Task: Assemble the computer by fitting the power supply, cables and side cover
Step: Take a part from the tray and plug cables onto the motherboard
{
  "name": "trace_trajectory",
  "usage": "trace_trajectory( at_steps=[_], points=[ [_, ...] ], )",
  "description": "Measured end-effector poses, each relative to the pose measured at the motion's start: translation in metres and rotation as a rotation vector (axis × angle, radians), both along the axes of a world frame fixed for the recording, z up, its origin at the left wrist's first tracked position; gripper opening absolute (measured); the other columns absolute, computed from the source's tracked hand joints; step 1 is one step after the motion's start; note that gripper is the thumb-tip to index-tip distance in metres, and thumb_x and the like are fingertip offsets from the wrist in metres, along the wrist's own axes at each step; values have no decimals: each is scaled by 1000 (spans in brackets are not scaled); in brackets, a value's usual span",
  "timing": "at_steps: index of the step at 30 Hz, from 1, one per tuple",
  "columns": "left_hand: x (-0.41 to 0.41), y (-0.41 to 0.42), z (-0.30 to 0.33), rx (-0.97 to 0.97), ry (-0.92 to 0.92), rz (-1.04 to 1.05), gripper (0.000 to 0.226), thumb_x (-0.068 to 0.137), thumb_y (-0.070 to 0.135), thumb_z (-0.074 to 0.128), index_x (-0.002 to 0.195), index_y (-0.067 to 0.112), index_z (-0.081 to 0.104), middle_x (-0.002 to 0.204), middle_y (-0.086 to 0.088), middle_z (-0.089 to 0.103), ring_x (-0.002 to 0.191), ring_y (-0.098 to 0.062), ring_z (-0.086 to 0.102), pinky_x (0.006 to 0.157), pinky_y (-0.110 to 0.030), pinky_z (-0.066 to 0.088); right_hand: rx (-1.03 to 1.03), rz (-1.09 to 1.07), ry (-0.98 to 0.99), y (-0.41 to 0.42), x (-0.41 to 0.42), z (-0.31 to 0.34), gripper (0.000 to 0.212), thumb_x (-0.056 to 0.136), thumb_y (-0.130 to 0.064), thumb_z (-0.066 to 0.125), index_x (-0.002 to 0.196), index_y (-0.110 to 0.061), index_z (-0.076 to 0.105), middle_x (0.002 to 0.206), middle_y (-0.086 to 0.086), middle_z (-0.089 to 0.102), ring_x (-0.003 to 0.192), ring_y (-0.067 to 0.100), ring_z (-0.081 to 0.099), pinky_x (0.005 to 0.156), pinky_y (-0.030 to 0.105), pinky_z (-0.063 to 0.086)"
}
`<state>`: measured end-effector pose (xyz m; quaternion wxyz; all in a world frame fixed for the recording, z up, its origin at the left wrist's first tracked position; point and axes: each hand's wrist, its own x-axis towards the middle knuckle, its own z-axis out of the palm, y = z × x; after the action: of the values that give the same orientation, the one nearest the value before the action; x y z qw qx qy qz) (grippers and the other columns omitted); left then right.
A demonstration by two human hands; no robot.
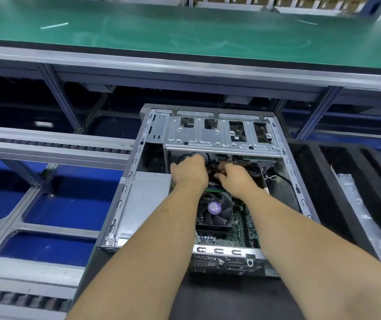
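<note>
An open grey computer case (124, 188) lies on its side in front of me, side cover off. The grey power supply (148, 199) sits in its left half. A black CPU fan (214, 210) with a purple label stands on the green motherboard (242, 229). Both my hands reach in under the silver drive cage (217, 135). My left hand (190, 170) curls its fingers around a black cable bundle (195, 155). My right hand (233, 177) pinches the coloured power cables (214, 166) just beside it. The connector ends are hidden by my fingers.
The case rests on a black mat (231, 296). A black foam tray (337, 181) with a silver plastic bag (364, 218) is at the right. Roller rails (53, 146) and blue bins (69, 213) lie left; a green conveyor belt (184, 31) runs across the back.
</note>
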<state>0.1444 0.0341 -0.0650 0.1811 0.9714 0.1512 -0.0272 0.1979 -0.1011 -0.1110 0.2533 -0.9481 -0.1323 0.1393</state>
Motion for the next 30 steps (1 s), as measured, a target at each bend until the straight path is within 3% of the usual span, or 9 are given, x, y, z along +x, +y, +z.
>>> trace_trajectory(
  at_steps=[3, 6, 10, 14, 20, 23, 25, 30],
  points=[
    [2, 2, -2, -25, -12, 28, 2, 96, 22, 61, 95, 21, 63, 106, -7, 69, 106, -30, 62, 93, -40, 34, 6, -14, -11, 1, 2, -1, 40, 102, -28, 58, 139, -13, 56, 123, 12, 66, 115, 31, 60, 92, 32, 48],
    [3, 0, -3, -57, -54, 25, 11, 96, 21, 61, 86, 22, 57, 103, -8, 70, 101, -32, 64, 83, -37, 36, 6, -58, -19, 3, 2, -1, 40, 103, -29, 55, 141, -15, 57, 131, 14, 65, 120, 31, 59, 96, 33, 48],
    [4, -6, -5, -230, -84, 64, 4, 93, 17, 60, 91, 13, 60, 103, -13, 67, 98, -38, 63, 77, -36, 46, -5, -118, -29, 6, 3, -4, 37, 105, -18, 46, 140, -10, 56, 131, 20, 64, 118, 35, 59, 96, 37, 50],
    [5, -7, -2, -365, -98, 139, 14, 87, 5, 54, 76, 13, 50, 104, -19, 64, 97, -43, 59, 76, -39, 48, 91, -187, -50, 5, 4, -8, 32, 103, -20, 52, 133, -16, 64, 119, 16, 69, 90, 21, 55, 74, 24, 42],
    [6, -7, -5, -311, -82, 150, 18, 90, 2, 50, 77, 14, 51, 104, -17, 65, 99, -39, 57, 81, -37, 43, 130, -211, -20, 4, 5, -9, 29, 103, -20, 53, 129, -18, 67, 103, 8, 68, 80, 16, 55, 62, 23, 40],
    [6, -6, -6, -237, -94, 186, 27, 91, 5, 54, 70, 18, 44, 101, -14, 67, 99, -35, 58, 91, -37, 39, 117, -171, -3, 2, 5, -7, 29, 103, -18, 54, 130, -16, 66, 119, 7, 69, 100, 20, 60, 75, 18, 40],
    [7, -5, -7, -204, -99, 194, 21, 91, 7, 57, 76, 17, 47, 103, -13, 67, 99, -35, 60, 92, -38, 40, 128, -167, 9, 1, 6, -8, 28, 103, -18, 55, 128, -17, 66, 124, 6, 68, 106, 21, 61, 81, 18, 41],
    [6, -3, -8, -204, -84, 205, 17, 90, 4, 60, 79, 15, 51, 104, -15, 68, 97, -36, 63, 83, -38, 50, 178, -226, 37, 3, 6, -9, 12, 100, -22, 59, 105, -30, 67, 108, 1, 68, 90, 17, 58, 76, 24, 47]
  ],
)
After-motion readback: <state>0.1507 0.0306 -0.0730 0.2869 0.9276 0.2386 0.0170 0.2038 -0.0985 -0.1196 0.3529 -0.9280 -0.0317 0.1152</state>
